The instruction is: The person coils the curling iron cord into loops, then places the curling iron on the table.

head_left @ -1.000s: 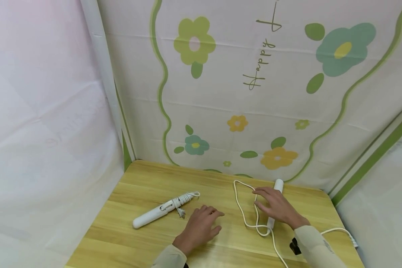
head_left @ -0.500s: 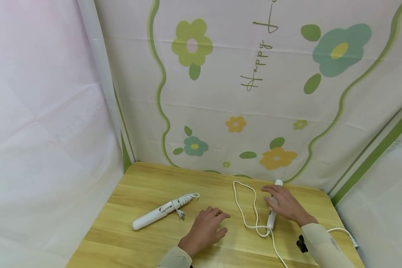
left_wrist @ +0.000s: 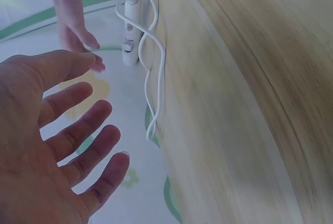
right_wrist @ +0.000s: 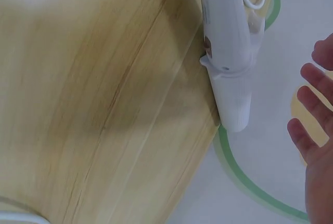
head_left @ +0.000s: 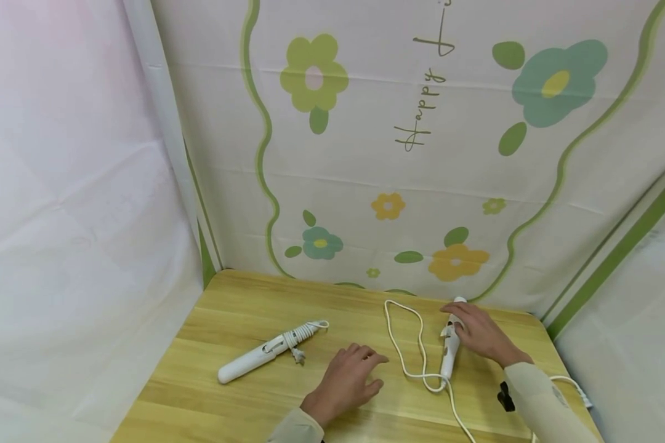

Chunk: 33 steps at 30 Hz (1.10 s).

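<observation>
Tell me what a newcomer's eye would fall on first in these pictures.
Probably the flowered cloth first, filling much of the head view behind the wooden table. Next, on the table: the white left wand with its wound cord, and the white right wand with its loose cord beside it. Then the hands, both open: the right hand close to the right wand, the left hand between the two wands.

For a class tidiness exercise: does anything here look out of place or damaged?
Yes: the white rod-shaped appliance near the right hand trails white cord in loose loops, while the second white appliance has its cord wound neatly. Olive lettering on the white floral backdrop runs sideways. No damage shows.
</observation>
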{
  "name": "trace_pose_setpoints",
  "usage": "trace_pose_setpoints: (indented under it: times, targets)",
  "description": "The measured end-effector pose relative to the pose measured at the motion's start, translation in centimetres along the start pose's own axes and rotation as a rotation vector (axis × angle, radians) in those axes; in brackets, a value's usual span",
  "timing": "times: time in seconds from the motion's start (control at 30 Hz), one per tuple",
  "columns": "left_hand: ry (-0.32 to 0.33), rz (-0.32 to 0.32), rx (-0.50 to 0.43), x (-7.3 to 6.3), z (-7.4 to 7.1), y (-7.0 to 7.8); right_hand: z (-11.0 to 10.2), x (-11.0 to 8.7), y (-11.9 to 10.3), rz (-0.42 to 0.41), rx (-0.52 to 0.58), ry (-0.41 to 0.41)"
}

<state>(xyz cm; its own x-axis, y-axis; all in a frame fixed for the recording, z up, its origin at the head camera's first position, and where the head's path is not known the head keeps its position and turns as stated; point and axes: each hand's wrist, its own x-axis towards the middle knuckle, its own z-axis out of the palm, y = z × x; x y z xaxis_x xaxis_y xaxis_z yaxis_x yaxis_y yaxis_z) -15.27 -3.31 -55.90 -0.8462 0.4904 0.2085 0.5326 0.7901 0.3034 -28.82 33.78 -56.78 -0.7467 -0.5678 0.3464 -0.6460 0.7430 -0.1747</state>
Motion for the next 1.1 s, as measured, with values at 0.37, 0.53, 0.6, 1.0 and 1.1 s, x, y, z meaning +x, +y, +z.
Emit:
trace_pose_setpoints:
  times: [0.37,0.53,0.6,1.0,1.1]
  targets:
    - [-0.012,0.012,-0.004,0.4,0.4,1.1,-0.3,0.1,2.3,-0.068,-0.051,0.011]
    - [-0.013,0.024,-0.006,0.5,0.3,1.6,-0.2,0.0,3.2,-0.135,-0.07,0.051]
    - [-0.014,0.031,-0.011,0.6,0.4,1.8,-0.3,-0.1,3.4,-0.158,-0.075,0.064]
    - [-0.01,0.071,0.023,1.3,1.3,3.1,0.5,0.0,5.0,-0.144,-0.094,0.021]
    - [-0.012,0.078,0.03,1.6,1.4,3.4,0.8,0.1,5.4,-0.16,-0.103,0.04]
